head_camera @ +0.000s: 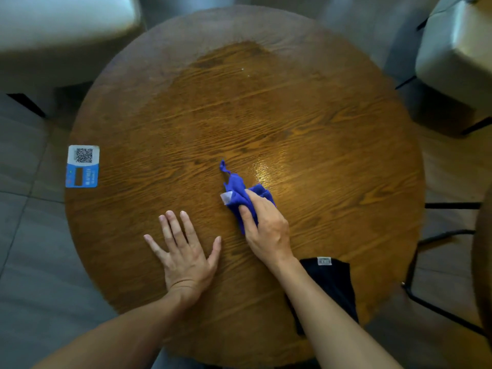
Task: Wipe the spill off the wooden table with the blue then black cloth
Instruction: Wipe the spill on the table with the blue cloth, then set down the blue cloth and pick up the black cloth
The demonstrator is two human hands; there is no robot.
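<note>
our right hand (266, 230) was closed on the bunched blue cloth (241, 194), pressing it onto the round wooden table (306, 123) near the middle, beside a wet sheen (266, 170). our left hand (186, 257) lay flat with fingers spread, toward the near edge. the black cloth (332, 286) lay at the near right edge, partly under our right forearm. a qr sticker (82, 166) sat at the left edge.

Head view, close, straight down over the round wooden table (266, 115).
</note>
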